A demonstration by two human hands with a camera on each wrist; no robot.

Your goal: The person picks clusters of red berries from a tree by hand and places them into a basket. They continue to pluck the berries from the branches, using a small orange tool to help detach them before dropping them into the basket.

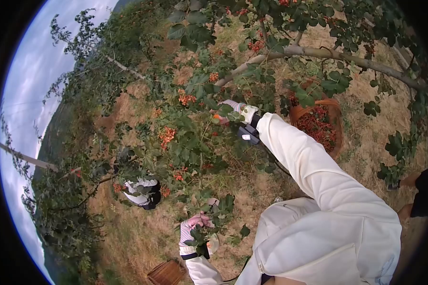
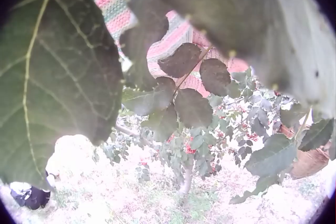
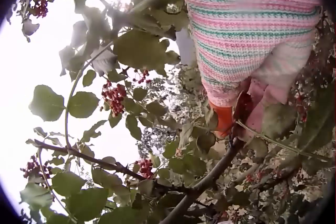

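Note:
Both hands wear knitted gloves striped pink, white and green. My right hand (image 1: 230, 108) reaches into a leafy shrub, beside clusters of small red berries (image 3: 114, 98). In the right wrist view an orange tip (image 3: 223, 120) covers one digit, and the fingers pinch a dark red berry cluster (image 3: 242, 107) at the end of a thorny branch (image 3: 207, 179). Lower in the head view, my left hand (image 1: 196, 223) has its fingers curled round a leafy branch (image 1: 200, 183). Large leaves (image 2: 58, 71) hide most of that hand in its wrist view.
A wicker basket (image 1: 338, 126) filled with red berries stands right of my right arm. Another basket (image 1: 166, 272) lies at the bottom. A thick bough (image 1: 337, 53) crosses above. Someone in white (image 1: 141, 191) is beyond the leaves; another person's leg (image 1: 411, 179) shows at right.

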